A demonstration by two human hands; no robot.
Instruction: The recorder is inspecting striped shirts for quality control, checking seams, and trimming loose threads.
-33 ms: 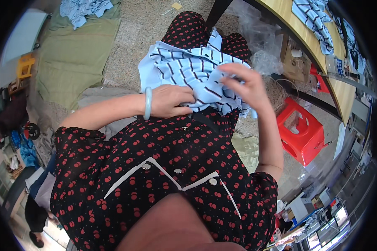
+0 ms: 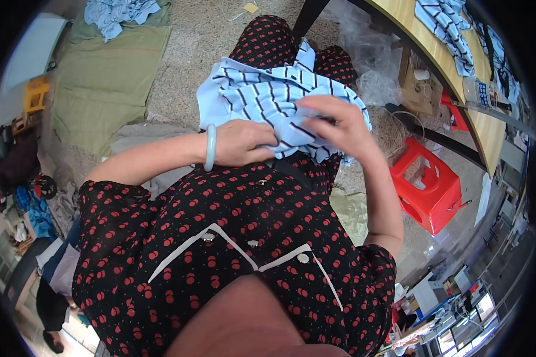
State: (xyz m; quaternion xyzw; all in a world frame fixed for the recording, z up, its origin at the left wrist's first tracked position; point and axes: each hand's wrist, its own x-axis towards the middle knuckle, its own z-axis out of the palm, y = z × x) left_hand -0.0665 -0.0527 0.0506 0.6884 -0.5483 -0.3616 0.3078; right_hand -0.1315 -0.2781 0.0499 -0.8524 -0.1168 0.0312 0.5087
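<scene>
A speckled stone floor runs under the scene, with a green cloth spread across it at the upper left and a heap of pale blue fabric lying at the cloth's far end. A wooden tabletop curves along the upper right, carrying more striped garments, and a red plastic stool stands on the floor just beside one of its dark legs. Crumpled clear plastic lies near that leg. The person sits in a black dress with red dots, and a light blue shirt with dark stripes is bunched on the lap, over the knees. The left hand, with a pale green bangle on the wrist, is curled closed on the near edge of the shirt. The right hand lies on top of the cloth, its fingers bent and pinching a fold of it, close beside the left.
</scene>
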